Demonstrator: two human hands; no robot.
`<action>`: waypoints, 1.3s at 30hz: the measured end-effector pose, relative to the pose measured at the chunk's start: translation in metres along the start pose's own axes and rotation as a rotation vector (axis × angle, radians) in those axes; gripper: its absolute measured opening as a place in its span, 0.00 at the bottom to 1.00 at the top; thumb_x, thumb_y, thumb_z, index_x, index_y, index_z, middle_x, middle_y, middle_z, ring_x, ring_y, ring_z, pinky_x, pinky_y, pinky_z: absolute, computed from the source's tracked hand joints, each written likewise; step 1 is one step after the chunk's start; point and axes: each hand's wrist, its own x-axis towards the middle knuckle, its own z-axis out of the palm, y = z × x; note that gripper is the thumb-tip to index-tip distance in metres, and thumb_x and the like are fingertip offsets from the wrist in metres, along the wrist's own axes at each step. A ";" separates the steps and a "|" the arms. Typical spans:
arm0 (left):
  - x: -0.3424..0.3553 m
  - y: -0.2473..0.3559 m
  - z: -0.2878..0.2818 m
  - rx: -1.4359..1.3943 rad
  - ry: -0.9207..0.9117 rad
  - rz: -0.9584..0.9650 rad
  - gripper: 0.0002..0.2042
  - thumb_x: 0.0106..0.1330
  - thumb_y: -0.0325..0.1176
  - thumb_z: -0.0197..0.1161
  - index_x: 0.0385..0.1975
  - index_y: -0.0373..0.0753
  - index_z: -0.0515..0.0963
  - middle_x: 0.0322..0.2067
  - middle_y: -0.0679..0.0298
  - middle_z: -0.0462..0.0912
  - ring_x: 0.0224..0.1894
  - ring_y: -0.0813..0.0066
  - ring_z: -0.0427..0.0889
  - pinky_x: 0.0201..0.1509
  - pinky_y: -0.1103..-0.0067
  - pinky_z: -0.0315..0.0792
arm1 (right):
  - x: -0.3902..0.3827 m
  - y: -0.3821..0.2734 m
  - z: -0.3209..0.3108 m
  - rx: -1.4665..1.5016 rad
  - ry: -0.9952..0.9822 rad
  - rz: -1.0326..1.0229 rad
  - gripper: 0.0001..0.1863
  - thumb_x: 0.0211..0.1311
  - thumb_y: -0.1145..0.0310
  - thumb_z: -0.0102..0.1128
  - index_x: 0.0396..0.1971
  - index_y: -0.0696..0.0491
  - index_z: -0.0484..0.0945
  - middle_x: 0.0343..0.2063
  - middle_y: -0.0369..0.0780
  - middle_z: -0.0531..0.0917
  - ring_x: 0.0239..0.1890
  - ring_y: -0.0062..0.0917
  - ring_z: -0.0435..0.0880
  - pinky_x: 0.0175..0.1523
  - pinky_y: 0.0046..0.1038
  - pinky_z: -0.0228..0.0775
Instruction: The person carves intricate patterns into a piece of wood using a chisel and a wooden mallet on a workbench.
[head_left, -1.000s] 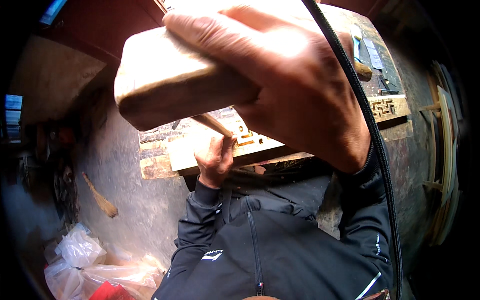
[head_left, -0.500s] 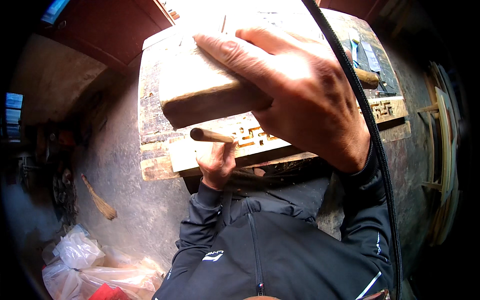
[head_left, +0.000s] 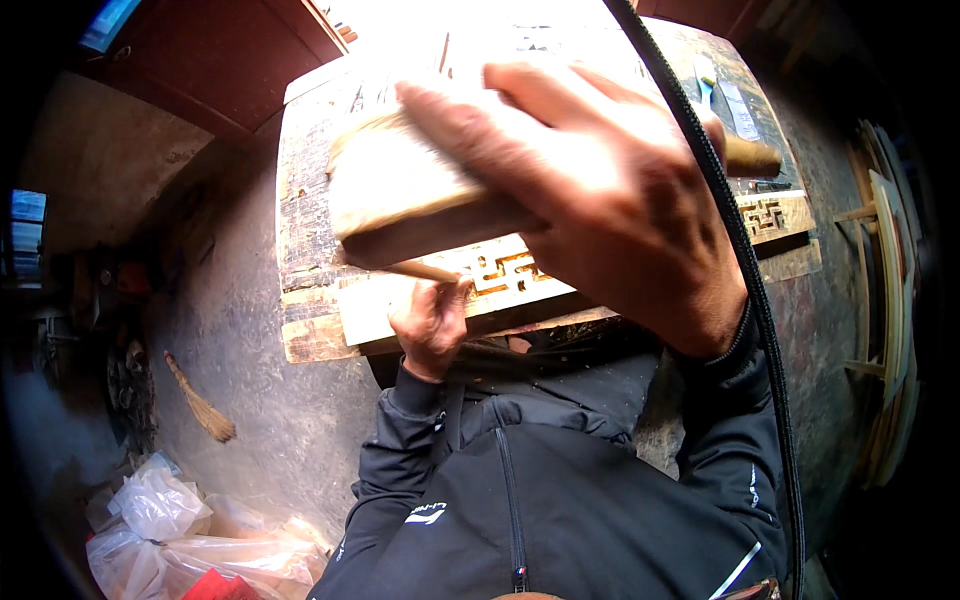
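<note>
My right hand [head_left: 630, 210], smeared by motion, grips a wooden mallet [head_left: 395, 190] with a thick block head; its index finger lies along the head. The mallet's rounded handle end [head_left: 755, 158] sticks out past the hand. Below, my left hand [head_left: 430, 328] is closed around a chisel with a round wooden handle [head_left: 425, 271]. The mallet head overlaps the handle's end; whether they touch I cannot tell. The chisel's blade is hidden. Beside it lies a pale wooden board [head_left: 375, 312] with an angular pattern [head_left: 505, 272] cut into it.
The board rests along the near edge of a worn workbench [head_left: 305, 210]. A brush [head_left: 706, 85] and a flat blade-like tool [head_left: 739, 110] lie at its far right. A black cord [head_left: 735, 215] hangs across the view. A broom [head_left: 200, 402] and plastic bags [head_left: 165, 510] are on the floor.
The mallet has dropped slightly and shifted right, and now covers the end of the chisel handle that showed before. My left hand has stayed almost in place.
</note>
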 end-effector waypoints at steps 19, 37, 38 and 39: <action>-0.012 0.031 0.041 -0.427 0.045 -0.330 0.16 0.73 0.18 0.74 0.56 0.32 0.77 0.38 0.61 0.92 0.39 0.77 0.92 0.47 0.78 0.86 | -0.050 0.009 -0.016 0.100 -0.047 0.251 0.42 0.46 0.80 0.77 0.68 0.46 0.83 0.43 0.44 0.89 0.43 0.41 0.91 0.46 0.36 0.85; -0.001 0.040 0.034 -0.220 -0.021 -0.088 0.15 0.72 0.19 0.75 0.55 0.30 0.80 0.37 0.58 0.93 0.39 0.74 0.93 0.46 0.77 0.86 | -0.040 0.013 -0.010 0.044 0.045 0.101 0.43 0.43 0.78 0.78 0.67 0.43 0.84 0.44 0.42 0.89 0.44 0.40 0.91 0.46 0.36 0.85; 0.001 0.040 0.033 -0.196 -0.031 -0.069 0.15 0.72 0.19 0.75 0.55 0.30 0.80 0.36 0.58 0.93 0.39 0.73 0.93 0.46 0.77 0.86 | -0.039 0.011 -0.010 0.044 0.047 0.090 0.43 0.43 0.78 0.78 0.67 0.43 0.84 0.44 0.42 0.89 0.44 0.40 0.91 0.47 0.36 0.85; 0.001 0.041 0.033 -0.182 -0.042 -0.065 0.15 0.72 0.20 0.75 0.54 0.31 0.80 0.36 0.58 0.93 0.38 0.73 0.94 0.45 0.77 0.86 | -0.037 0.011 -0.009 0.043 0.046 0.077 0.43 0.43 0.78 0.78 0.67 0.44 0.84 0.44 0.42 0.89 0.44 0.40 0.91 0.47 0.36 0.85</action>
